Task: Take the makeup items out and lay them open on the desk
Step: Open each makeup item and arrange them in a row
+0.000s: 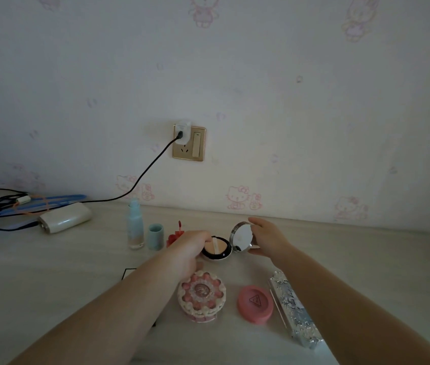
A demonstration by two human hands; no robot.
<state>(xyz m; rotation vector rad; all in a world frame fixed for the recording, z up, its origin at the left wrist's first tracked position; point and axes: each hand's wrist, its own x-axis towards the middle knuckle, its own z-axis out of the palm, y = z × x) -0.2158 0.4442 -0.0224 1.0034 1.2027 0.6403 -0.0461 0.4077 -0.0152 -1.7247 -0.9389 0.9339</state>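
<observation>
1. Step in hand: opening the cushion compact [216, 250]. It sits on the surface [340, 248] just behind the round cake-style case [201, 296], its lid [241, 237] raised near upright and the puff showing in the base.
2. Right hand [268, 239]: its grip grasps the lid, thumb under the lower rim and fingers over the top edge; forearm extended forward from the lower right.
3. Left hand [191, 250]: fingers curled at the base's left edge, apparently steadying it; the exact contact is hidden behind the knuckles. Forearm reaches in from the lower left.
4. Already laid out: a pale bottle [135, 225] with its cap [155, 237] standing beside it, and a red lip tint [175, 235] partly hidden by the left hand.
5. Judged outstanding: the cake-style case, the pink compact [255, 304] and the silver palette [294, 309] appear closed.
6. Next move calls for releasing the lid once it rests open, then taking up a closed item.
</observation>
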